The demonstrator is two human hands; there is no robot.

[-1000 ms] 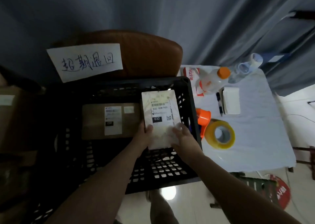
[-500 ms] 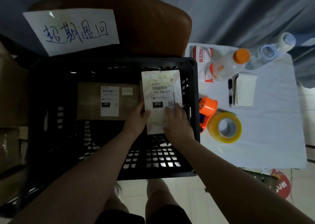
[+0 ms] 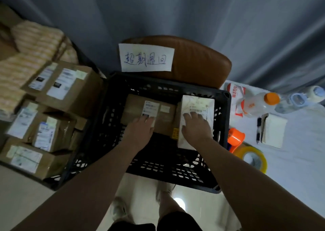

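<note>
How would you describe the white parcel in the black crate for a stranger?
Find the black crate in front of the brown chair. Two parcels lie at its far end. The white parcel is on the right, under the right hand; its neighbour is a brown cardboard box.

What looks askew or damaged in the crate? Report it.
Nothing stands out. The white parcel lies beside the brown box in the black crate, right hand on it, left hand on the box. No tears or spills.

Both hands lie flat, left (image 3: 140,128) on brown box (image 3: 133,111), right (image 3: 197,127) on white parcel (image 3: 198,102).
</note>
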